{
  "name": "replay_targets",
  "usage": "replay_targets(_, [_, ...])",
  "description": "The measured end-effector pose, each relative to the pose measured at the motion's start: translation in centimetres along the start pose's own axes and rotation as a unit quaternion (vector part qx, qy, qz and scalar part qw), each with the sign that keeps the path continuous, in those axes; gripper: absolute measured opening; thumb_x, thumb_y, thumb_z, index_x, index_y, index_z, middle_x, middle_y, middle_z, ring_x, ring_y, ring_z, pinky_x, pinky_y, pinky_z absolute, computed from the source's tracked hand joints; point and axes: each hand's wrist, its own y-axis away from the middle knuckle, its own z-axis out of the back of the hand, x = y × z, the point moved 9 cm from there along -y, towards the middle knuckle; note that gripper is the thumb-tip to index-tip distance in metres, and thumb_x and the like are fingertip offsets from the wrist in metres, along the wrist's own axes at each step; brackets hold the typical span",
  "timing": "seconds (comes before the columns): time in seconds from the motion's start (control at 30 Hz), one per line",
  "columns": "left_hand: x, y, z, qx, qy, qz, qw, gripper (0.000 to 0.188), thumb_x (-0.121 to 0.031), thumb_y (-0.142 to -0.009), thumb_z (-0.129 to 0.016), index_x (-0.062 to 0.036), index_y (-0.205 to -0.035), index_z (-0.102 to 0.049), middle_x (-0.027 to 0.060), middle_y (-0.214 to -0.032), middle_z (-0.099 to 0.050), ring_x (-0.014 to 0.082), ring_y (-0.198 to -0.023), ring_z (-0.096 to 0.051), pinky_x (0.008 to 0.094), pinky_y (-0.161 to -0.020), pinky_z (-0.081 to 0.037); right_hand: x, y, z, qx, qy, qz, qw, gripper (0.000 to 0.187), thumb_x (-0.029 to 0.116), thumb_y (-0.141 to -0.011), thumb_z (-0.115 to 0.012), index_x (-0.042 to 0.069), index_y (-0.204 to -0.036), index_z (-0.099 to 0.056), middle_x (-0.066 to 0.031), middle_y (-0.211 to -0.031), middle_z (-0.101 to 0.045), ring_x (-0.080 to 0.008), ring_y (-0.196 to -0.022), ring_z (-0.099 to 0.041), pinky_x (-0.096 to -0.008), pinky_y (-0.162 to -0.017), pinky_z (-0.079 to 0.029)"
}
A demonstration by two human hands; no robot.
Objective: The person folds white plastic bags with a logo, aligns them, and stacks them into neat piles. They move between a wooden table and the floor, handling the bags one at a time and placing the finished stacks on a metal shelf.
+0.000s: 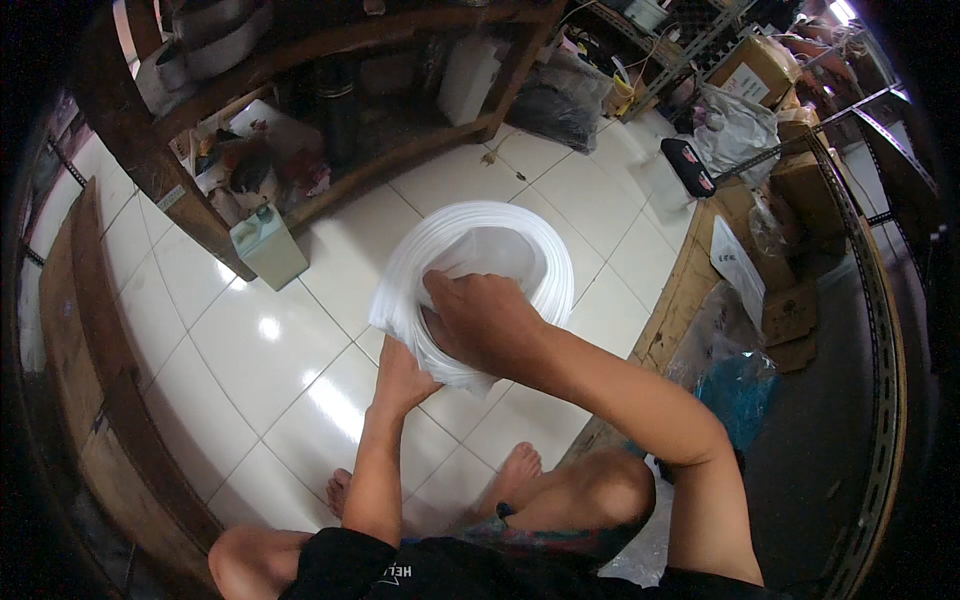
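A thick roll of thin white sheet [552, 250], which looks like packing foam or plastic, stands in front of me over the tiled floor. Its layers are wound in rings around a wide hollow middle. My right hand [482, 316] reaches over the near rim into that hollow, its fingers curled closed against the inner left side of the sheet. At the roll's lower left edge, my left hand [404, 378] grips the outside from below. Its fingers are mostly hidden behind the white sheet, while the thumb side shows. The loose outer layers bunch up at that left edge.
A dark wooden shelf unit [370, 180] stands ahead on the left, with a pale green jerrycan [268, 246] by its leg. To the right are a wooden board edge [668, 312], cardboard boxes [790, 312] and clear plastic wrap [705, 335]. A brown wooden bench [130, 450] lies left.
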Motion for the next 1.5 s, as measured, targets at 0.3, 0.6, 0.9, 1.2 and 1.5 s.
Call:
replay_targets(0.3, [0.2, 0.3, -0.3, 0.005, 0.052, 0.008, 0.999, 0.058, -0.028, -0.068, -0.080, -0.0033, -0.116, -0.058, 0.0181, -0.117, -0.061, 0.0385, -0.112, -0.055, 0.0438, -0.095, -0.044, 0.3, 2.6, -0.4, 0.100, -0.072, 0.060, 0.991, 0.046, 0.014, -0.083, -0.066, -0.003, -0.120, -0.045, -0.0238, -0.092, -0.064, -0.0394, -0.087, -0.065, -0.0453, -0.072, -0.053])
replay_targets(0.6, [-1.6, -0.2, 0.0, -0.036, -0.030, -0.056, 0.997, 0.065, -0.025, -0.065, -0.082, -0.0042, -0.122, -0.056, 0.0185, -0.123, -0.057, 0.0401, -0.115, -0.051, 0.0452, -0.097, -0.043, -3.4, 4.2, 3.0, 0.128, -0.060, -0.101, 0.985, 0.039, 0.035, -0.082, -0.068, 0.004, -0.107, -0.063, -0.0230, -0.094, -0.067, -0.0388, -0.087, -0.066, -0.0482, -0.078, -0.051])
replay_targets(0.9, [-1.2, 0.0, 0.1, -0.042, -0.048, -0.047, 0.997, 0.066, -0.025, -0.062, -0.083, -0.0056, -0.120, -0.057, 0.0170, -0.119, -0.059, 0.0400, -0.108, -0.053, 0.0454, -0.095, -0.044, -2.2, 4.9, 3.1, 0.050, -0.042, 0.033, 0.997, 0.027, 0.029, -0.087, -0.066, 0.002, -0.088, -0.065, -0.0177, -0.084, -0.067, -0.0349, -0.078, -0.066, -0.0423, -0.072, -0.051])
replay_targets(1.2, [-0.4, 0.0, -0.5, -0.023, -0.048, -0.033, 0.998, 0.070, -0.028, -0.061, -0.085, -0.0057, -0.121, -0.056, 0.0163, -0.120, -0.058, 0.0395, -0.108, -0.053, 0.0456, -0.094, -0.045, -2.9, 4.0, 1.3, 0.150, 0.000, 0.012, 0.989, 0.044, 0.044, -0.094, -0.053, 0.002, -0.087, -0.064, -0.0186, -0.078, -0.061, -0.0388, -0.079, -0.062, -0.0466, -0.075, -0.050])
replay_targets(1.5, [0.2, 0.1, -0.6, 0.005, -0.015, 0.000, 1.000, 0.066, -0.030, -0.061, -0.084, -0.0039, -0.116, -0.059, 0.0172, -0.119, -0.059, 0.0398, -0.110, -0.053, 0.0451, -0.093, -0.046, -2.7, 5.2, 3.0, 0.005, -0.006, 0.131, 0.991, 0.054, 0.056, -0.082, -0.063, 0.003, -0.089, -0.067, -0.0201, -0.079, -0.064, -0.0403, -0.083, -0.062, -0.0485, -0.085, -0.045])
